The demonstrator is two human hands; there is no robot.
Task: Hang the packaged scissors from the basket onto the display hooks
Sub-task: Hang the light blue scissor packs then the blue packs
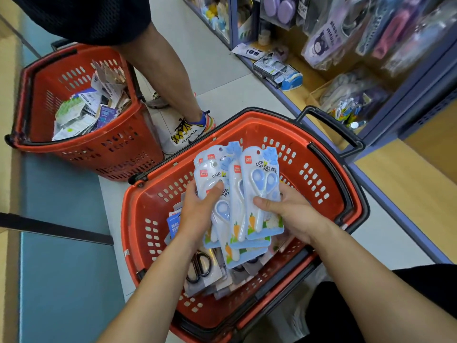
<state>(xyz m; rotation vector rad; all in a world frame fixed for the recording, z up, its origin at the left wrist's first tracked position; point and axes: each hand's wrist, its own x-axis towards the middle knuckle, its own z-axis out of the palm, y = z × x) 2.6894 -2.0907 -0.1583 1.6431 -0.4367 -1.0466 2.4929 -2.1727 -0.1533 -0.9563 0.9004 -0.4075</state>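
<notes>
A red shopping basket [321, 184] stands on the floor right below me. Over it, both hands hold a fanned stack of several blue-and-white packaged scissors [259, 174] with carrot pictures on the cards. My left hand [197, 211] grips the stack's left side, thumb on top. My right hand [289, 214] grips the right-hand packs from below, thumb across the front. More packs lie in the basket under the stack, among them black-handled scissors [200, 267]. Display hooks are not clearly visible.
A second red basket [118, 149] full of mixed packaged goods stands at the left. Another person's legs and sneaker [188, 131] are between the two baskets. Shelving [385, 154] with hanging purple and pink goods and small items runs along the right.
</notes>
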